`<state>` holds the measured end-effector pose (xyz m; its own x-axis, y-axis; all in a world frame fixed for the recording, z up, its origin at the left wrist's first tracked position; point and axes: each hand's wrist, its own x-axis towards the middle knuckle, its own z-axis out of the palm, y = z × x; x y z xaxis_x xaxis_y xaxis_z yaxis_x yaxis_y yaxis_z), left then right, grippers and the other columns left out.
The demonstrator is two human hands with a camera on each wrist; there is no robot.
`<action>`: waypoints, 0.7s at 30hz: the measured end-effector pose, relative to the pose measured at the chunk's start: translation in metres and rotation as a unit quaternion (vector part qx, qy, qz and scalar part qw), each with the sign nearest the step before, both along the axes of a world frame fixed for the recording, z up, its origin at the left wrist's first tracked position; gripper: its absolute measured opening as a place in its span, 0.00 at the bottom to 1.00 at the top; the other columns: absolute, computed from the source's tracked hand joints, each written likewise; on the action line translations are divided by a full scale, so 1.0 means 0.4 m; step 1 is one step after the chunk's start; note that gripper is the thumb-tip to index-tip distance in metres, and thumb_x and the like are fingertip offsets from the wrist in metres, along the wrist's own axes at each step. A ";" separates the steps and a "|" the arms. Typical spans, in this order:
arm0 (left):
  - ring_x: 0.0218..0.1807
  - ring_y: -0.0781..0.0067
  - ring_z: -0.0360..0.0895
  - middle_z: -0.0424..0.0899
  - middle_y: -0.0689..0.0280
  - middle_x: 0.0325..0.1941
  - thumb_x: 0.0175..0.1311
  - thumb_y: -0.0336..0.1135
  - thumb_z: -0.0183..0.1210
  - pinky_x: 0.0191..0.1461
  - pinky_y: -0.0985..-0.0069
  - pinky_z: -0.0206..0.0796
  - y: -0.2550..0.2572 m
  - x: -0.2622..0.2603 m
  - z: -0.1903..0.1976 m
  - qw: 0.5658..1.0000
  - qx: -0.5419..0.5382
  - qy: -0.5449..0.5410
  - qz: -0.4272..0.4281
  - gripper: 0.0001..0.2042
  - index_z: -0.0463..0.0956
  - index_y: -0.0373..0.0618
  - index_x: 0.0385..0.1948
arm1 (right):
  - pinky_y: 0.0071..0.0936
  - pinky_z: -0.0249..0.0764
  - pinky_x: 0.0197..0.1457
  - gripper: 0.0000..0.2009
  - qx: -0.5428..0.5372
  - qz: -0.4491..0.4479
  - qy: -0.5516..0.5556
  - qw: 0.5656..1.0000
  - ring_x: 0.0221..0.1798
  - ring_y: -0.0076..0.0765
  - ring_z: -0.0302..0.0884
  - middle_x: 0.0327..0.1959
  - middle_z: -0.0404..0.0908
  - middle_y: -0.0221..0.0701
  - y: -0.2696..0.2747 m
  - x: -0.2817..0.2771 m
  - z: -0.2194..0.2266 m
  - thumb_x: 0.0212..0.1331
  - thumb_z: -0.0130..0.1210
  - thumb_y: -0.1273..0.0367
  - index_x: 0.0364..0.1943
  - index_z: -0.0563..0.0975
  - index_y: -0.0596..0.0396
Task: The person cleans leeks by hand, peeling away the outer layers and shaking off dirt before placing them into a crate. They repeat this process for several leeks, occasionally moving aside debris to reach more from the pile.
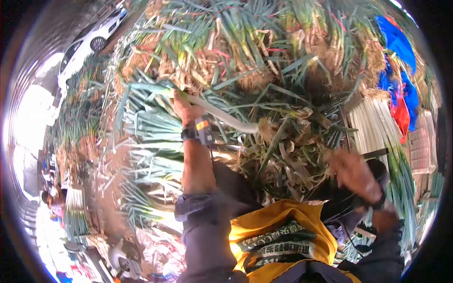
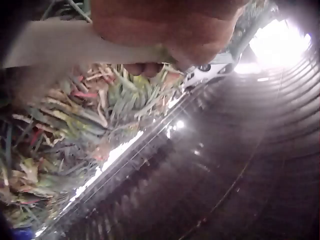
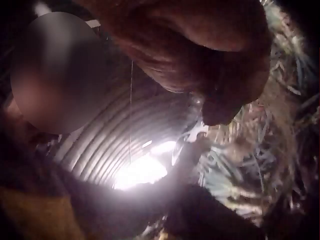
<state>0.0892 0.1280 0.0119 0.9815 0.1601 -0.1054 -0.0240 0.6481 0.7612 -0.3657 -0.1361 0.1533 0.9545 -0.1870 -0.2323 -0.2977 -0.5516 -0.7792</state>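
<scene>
The left hand (image 1: 188,111) grips a leek (image 1: 222,114), its fingers curled round the place where the pale stalk meets the green leaves; from those fingers the stalk runs off to the right with a slight bend, ending in a tuft of roots (image 1: 266,128) over a heap of trimmings (image 1: 288,158), while the leaves trail out on the other side of the fingers, to the left. The right hand (image 1: 354,174) is well apart from the leek, to the right of the root end and nearer the body, at the edge of the heap; it is blurred in the head view and dark in its own wrist view, so whether its fingers are spread, pressed together or pinching something I cannot tell. Below and to the left of the left fingers lie loose leeks (image 1: 160,122), leaves pointing left; beyond those fingers stand bundled leeks (image 1: 245,42) with roots and red ties; past the right fingers, farther out, lies a bundle of pale stalks (image 1: 370,125), with blue sheeting (image 1: 398,45) beyond it; a yellow apron (image 1: 283,217) with printing lies between the forearms.
</scene>
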 end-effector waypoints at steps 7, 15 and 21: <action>0.41 0.68 0.79 0.81 0.67 0.41 0.70 0.46 0.64 0.49 0.70 0.76 -0.160 -0.178 0.148 0.970 -0.095 -0.110 -0.195 0.17 0.74 0.48 0.52 | 0.33 0.80 0.35 0.15 -0.338 0.025 -0.207 0.918 0.35 0.38 0.85 0.39 0.85 0.38 -0.204 0.280 -0.173 0.72 0.55 0.59 0.54 0.82 0.50; 0.58 0.63 0.79 0.81 0.61 0.59 0.74 0.39 0.58 0.61 0.64 0.72 -0.229 -0.299 0.229 0.936 -0.096 -0.123 -0.316 0.20 0.71 0.40 0.62 | 0.30 0.82 0.49 0.16 -0.024 0.016 -0.317 0.948 0.45 0.40 0.86 0.50 0.83 0.39 0.000 0.466 -0.036 0.67 0.63 0.67 0.55 0.80 0.57; 0.58 0.63 0.79 0.80 0.60 0.60 0.73 0.37 0.60 0.63 0.63 0.72 -0.224 -0.294 0.211 0.937 -0.089 -0.101 -0.323 0.21 0.70 0.40 0.63 | 0.30 0.81 0.49 0.16 -0.024 0.023 -0.395 0.918 0.43 0.38 0.85 0.45 0.84 0.39 0.104 0.581 -0.092 0.64 0.65 0.67 0.52 0.80 0.58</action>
